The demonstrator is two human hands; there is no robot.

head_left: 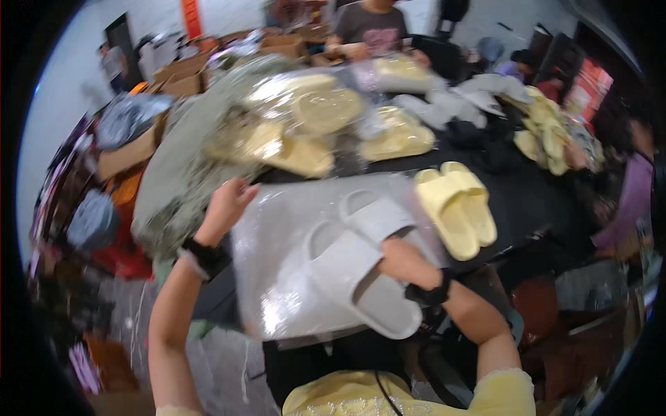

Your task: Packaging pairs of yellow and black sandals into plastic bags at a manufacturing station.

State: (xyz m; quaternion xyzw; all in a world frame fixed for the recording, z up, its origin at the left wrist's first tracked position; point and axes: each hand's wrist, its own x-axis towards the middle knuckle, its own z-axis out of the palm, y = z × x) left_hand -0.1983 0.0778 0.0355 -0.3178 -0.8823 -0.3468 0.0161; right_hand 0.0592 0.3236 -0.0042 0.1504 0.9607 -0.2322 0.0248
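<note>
A pair of light grey slippers (340,262) lies across a flat, shiny clear plastic bag (277,249) in front of me. Whether the slippers are on top of the plastic or partly inside it, I cannot tell. My right hand (409,265) grips the pair where the two straps meet, its fingertips hidden by the slippers. At the bag's far left corner, my left hand (232,201) has its fingers bent in a pinch on the plastic edge. A pair of pale yellow slippers (456,211) sits just right of the bag, side by side.
Yellow slippers in clear bags (305,104) are piled beyond, beside a large grey-green heap (180,159). Grey slippers (451,104) and more yellow ones (548,132) lie at the far right of the black table (534,201). A co-worker (371,31) is across the table; cardboard boxes (132,156) stand left.
</note>
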